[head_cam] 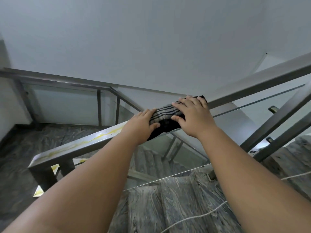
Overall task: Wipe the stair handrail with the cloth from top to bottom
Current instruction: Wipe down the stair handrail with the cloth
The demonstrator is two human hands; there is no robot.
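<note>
Wiping under way: cloth (165, 115) draped over the handrail (75, 151), left grip (143, 123) clasping its end, right grip (191, 113) pressing it with spread fingers (185, 102); yellow streaks (102, 136) left of the cloth appear not yet wiped.

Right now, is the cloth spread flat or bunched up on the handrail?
Bunched. The cloth lies folded over the handrail, stripes crowded together, dark end hanging down.

The light in my view is soft, cool and even, and shadows are faint. The handrail (75, 145) top gleams pale at lower left, and a bright patch glares off the glass (262, 130) at right. Wide-angle bending stretches my forearms (101, 174) along the bottom edge, and fine detail looks slightly smeared.
</note>
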